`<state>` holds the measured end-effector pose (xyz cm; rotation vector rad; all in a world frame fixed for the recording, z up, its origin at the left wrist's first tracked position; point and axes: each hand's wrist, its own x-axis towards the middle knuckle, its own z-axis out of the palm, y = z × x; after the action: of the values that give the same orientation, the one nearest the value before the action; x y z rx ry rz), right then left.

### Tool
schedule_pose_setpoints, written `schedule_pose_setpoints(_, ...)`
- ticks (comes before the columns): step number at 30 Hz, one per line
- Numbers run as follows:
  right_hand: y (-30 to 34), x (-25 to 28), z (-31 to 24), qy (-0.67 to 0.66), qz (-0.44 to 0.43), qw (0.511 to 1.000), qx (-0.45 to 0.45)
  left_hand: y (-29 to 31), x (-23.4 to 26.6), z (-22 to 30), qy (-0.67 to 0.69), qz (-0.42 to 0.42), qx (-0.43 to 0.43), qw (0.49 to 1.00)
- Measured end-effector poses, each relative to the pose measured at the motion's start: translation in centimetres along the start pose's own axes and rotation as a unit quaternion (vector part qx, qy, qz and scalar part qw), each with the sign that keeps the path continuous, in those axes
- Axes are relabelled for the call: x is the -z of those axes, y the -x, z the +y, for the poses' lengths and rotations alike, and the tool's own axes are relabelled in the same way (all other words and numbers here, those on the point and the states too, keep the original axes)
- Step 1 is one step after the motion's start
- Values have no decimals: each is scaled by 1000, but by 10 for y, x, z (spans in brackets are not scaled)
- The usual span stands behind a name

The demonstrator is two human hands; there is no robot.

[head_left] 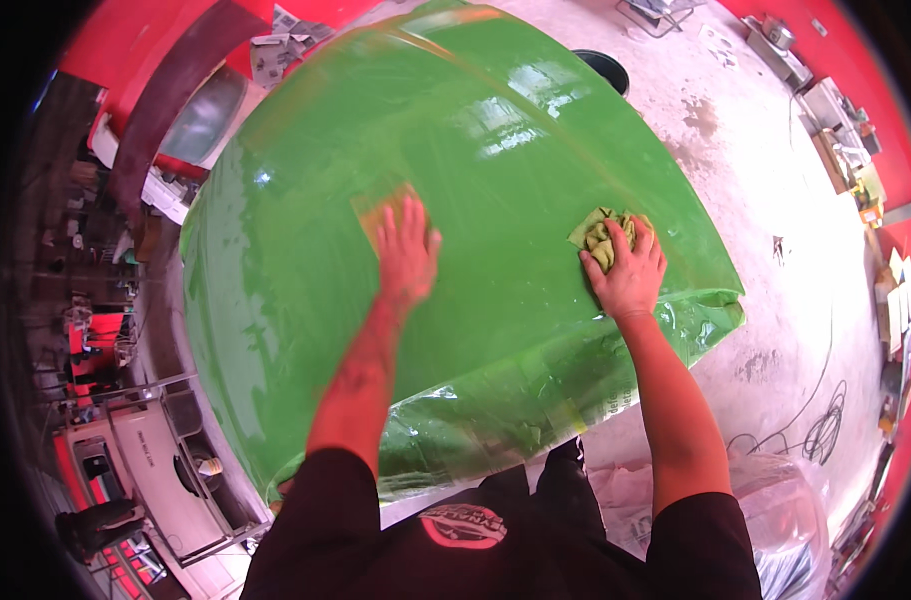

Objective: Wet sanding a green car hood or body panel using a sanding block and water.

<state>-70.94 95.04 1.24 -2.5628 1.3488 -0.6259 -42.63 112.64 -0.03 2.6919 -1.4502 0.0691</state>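
A large, glossy green car hood (495,240) lies in front of me. On its left-middle part my left hand (407,250) rests flat, fingers stretched out. Beside those fingers shows a squarish orange-brown patch (372,218); I cannot tell whether it is a thin sheet or a reflection. Toward the right edge my right hand (630,270) is closed around a crumpled yellow-green cloth (603,245) pressed to the surface. Streaks and dull smears show on the green paint, mostly at the left. Clear plastic film (495,420) hangs along the near edge.
Plastic-wrapped items (775,515) stand at the lower right. A coiled cable (823,435) lies on the pale floor (765,330). At the left are a metal stand with a light panel (165,470) and a dark curved part (165,100). A black round container (603,72) sits beyond the far right edge.
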Motion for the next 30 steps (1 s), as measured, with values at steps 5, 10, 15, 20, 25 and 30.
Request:
schedule_pose_setpoints(5, 4, 5, 11, 15, 0, 1000, -13, 201, 19, 76, 70, -93, -79, 990)
schedule_pose_setpoints(10, 5, 5, 10, 14, 4, 1000, -13, 111, 15, 41, 36, -79, -125, 988)
schedule_pose_setpoints(15, 2, 0, -7, -15, 3, 1000, -1, -72, 6, -25, 22, -6, 26, 999)
schedule_pose_setpoints(20, 2, 2, 9, 0, 0, 1000, -15, 44, -11, 39, -12, 53, -64, 997)
schedule_pose_setpoints(25, 3, 2, 9, 8, -8, 1000, -25, 170, 17, 70, 86, -104, -93, 986)
schedule_pose_setpoints(30, 2, 11, 0, 2, -2, 1000, -11, 21, 8, 0, 37, -25, -87, 995)
